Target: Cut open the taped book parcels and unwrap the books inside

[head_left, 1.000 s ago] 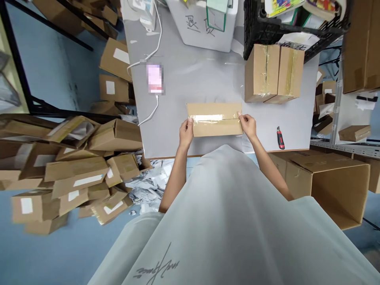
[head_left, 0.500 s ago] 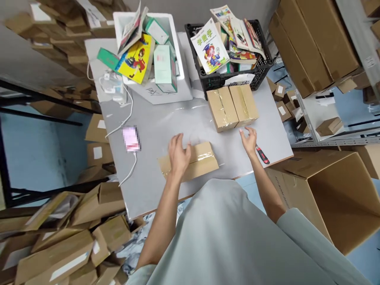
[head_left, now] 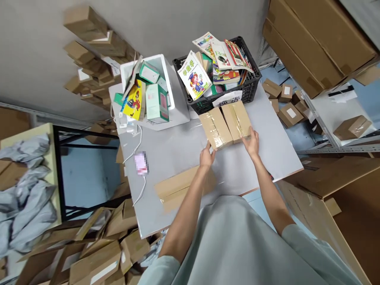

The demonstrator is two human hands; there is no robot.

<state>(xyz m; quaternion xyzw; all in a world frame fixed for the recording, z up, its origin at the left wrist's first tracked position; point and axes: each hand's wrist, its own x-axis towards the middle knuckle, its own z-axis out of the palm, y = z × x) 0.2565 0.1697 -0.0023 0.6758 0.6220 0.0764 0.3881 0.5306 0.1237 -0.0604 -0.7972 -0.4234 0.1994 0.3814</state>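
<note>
Just right of the frame's centre, we grasped the left box [head_left: 215,126] and right box [head_left: 236,118] by their near outer corners, left hand [head_left: 207,156] on one, right hand [head_left: 252,144] on the other, probably so that the adjoining pair stayed together. A third box [head_left: 175,189] lay apart, lower centre; perhaps the gap left room for both hands.

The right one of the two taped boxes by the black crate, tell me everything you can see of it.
The right box looks like plain brown cardboard, closed along a top seam under shiny, yellowish tape. It seems to sit on the grey table, close beside a similar taped box, its seam slanting away from the person. Just behind is the black crate; whether they touch is unclear. The right grip is at its near right corner. Its contents and underside are hidden.
</note>
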